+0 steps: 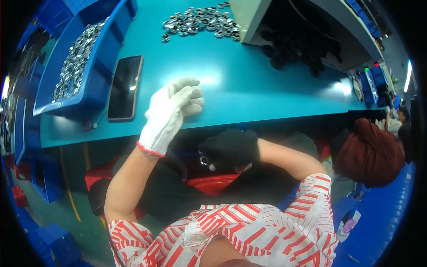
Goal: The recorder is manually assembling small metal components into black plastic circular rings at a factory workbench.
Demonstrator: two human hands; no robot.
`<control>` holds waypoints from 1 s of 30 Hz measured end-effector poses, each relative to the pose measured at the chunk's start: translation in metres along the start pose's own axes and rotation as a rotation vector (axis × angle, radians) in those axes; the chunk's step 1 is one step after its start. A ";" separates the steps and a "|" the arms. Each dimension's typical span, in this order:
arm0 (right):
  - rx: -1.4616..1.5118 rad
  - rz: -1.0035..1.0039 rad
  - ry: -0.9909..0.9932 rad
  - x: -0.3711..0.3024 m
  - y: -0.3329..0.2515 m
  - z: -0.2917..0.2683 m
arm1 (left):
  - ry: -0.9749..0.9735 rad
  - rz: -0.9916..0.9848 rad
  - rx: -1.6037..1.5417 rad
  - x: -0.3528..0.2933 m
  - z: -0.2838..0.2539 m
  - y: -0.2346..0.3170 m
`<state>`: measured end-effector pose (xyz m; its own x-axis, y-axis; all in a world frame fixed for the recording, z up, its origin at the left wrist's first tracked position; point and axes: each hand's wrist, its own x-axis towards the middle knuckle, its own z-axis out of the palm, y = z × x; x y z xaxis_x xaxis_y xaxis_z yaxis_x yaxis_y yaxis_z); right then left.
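Note:
My left hand (174, 104), in a white knit glove with a red cuff, is over the near part of the turquoise table (262, 91). Its fingers are curled and closed together; whatever they hold, if anything, is hidden. Lower down, in front of the table's edge and above my lap, my right hand (231, 149) wears a black glove. A small shiny metal ring (203, 160) shows at its closed fingertips. At the far side of the table lies a loose pile of similar shiny metal rings (200, 21).
Left on the table are a phone (125, 89) and a blue bin (95, 73) filled with small metal parts (80, 60). A pale open-fronted box (255, 20) at the far right holds a dark heap of parts (304, 53). A dark red cloth bundle (371, 153) sits at right.

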<state>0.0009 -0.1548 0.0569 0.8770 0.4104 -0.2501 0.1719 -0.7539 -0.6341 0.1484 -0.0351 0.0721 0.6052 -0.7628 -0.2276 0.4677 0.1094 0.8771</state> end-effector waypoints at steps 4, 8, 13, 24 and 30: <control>0.056 0.071 0.266 0.007 0.019 0.020 | 0.005 -0.006 0.071 0.000 -0.004 -0.002; 0.124 -0.064 0.158 -0.019 0.002 -0.017 | -0.018 -0.007 0.070 0.002 -0.001 -0.006; -0.301 0.167 0.929 -0.051 0.058 -0.072 | -0.015 0.005 0.029 -0.001 -0.003 -0.005; 0.193 0.478 1.030 -0.062 0.099 -0.081 | 0.005 0.002 0.101 -0.002 0.000 -0.004; 1.507 0.110 0.583 -0.030 0.058 -0.051 | -0.024 0.041 0.264 -0.010 0.013 -0.001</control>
<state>0.0078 -0.2371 0.0646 0.9573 -0.1135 -0.2660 -0.1651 0.5409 -0.8247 0.1335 -0.0362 0.0789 0.6035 -0.7762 -0.1826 0.2568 -0.0276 0.9661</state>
